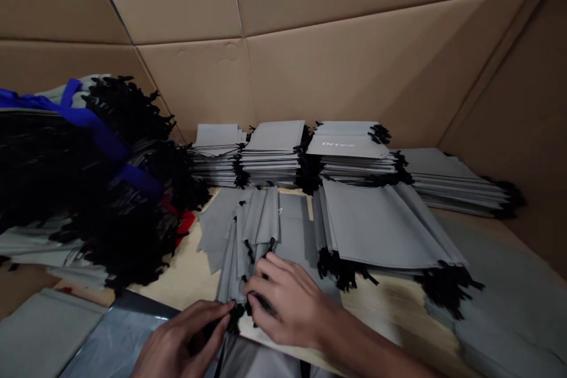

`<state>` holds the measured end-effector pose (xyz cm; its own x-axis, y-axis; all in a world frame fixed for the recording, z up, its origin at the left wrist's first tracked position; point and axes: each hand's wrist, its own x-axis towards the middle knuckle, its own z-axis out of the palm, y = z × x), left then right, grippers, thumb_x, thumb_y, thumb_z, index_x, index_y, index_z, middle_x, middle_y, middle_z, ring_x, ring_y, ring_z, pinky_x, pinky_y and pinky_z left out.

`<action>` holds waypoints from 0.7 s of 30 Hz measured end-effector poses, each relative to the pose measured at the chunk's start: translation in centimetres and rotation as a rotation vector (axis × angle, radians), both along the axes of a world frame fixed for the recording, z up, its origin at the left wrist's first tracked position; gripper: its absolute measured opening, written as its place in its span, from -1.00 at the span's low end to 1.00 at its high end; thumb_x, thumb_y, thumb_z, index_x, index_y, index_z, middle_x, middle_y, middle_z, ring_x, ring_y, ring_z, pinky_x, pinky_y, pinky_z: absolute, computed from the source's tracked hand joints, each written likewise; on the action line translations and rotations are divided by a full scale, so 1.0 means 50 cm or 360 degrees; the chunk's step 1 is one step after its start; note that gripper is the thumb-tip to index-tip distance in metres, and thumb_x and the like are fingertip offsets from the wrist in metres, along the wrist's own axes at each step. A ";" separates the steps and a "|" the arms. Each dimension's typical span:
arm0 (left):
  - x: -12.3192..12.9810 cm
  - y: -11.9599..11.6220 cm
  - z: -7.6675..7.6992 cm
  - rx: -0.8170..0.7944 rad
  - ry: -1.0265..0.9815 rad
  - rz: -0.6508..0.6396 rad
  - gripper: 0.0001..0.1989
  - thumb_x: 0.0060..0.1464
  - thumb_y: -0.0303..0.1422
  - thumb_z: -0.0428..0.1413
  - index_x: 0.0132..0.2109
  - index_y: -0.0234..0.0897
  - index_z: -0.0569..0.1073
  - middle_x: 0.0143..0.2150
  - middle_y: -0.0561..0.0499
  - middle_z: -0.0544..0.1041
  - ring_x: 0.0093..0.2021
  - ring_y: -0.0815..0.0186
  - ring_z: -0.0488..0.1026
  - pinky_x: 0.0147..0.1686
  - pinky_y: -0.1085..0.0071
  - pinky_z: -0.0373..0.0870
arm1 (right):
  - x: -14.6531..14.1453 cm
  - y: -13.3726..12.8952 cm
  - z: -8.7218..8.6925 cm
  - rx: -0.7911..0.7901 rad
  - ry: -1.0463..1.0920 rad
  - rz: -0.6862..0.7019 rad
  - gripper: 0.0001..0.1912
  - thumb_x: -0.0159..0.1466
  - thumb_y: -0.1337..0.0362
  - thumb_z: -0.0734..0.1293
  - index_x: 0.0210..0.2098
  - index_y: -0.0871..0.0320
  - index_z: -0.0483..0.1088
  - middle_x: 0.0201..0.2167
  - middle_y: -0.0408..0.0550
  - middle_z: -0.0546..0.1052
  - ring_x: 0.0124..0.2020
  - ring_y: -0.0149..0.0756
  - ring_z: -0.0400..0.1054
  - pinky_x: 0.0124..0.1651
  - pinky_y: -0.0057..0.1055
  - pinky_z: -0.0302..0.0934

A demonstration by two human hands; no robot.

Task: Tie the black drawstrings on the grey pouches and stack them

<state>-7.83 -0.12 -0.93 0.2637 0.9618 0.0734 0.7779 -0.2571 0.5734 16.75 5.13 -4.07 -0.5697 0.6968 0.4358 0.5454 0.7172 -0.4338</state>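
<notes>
Lowest in the frame, the left hand [181,339] pinches black drawstring cords [237,314] at bottom centre, while the right hand [287,301] curls closed over a bundle of grey fabric pouches [239,260] on a pale wooden table [190,277], below stacked pouches [274,153] at upper centre.

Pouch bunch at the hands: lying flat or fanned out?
Fanned out: the gray drawstring pouches splay in overlapping layers, their black cords bunched between the left hand and right hand.

The left hand [183,339] and right hand [286,301] sit close together, fingers curled, the right forearm [367,354] angling in from lower right.
</notes>
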 end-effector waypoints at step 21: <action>0.037 0.051 0.076 0.0135 0.1052 -0.0492 -0.67 0.26 -0.58 0.11 -0.12 -0.07 0.69 -0.18 0.02 0.75 -0.30 0.22 0.72 -0.35 0.46 0.45 | 0.004 0.002 0.011 -0.0095 -0.0024 0.0030 -0.87 0.49 0.22 0.32 -0.13 0.06 0.53 -0.20 -0.13 0.53 -0.13 -0.24 0.34 -0.19 -0.29 0.16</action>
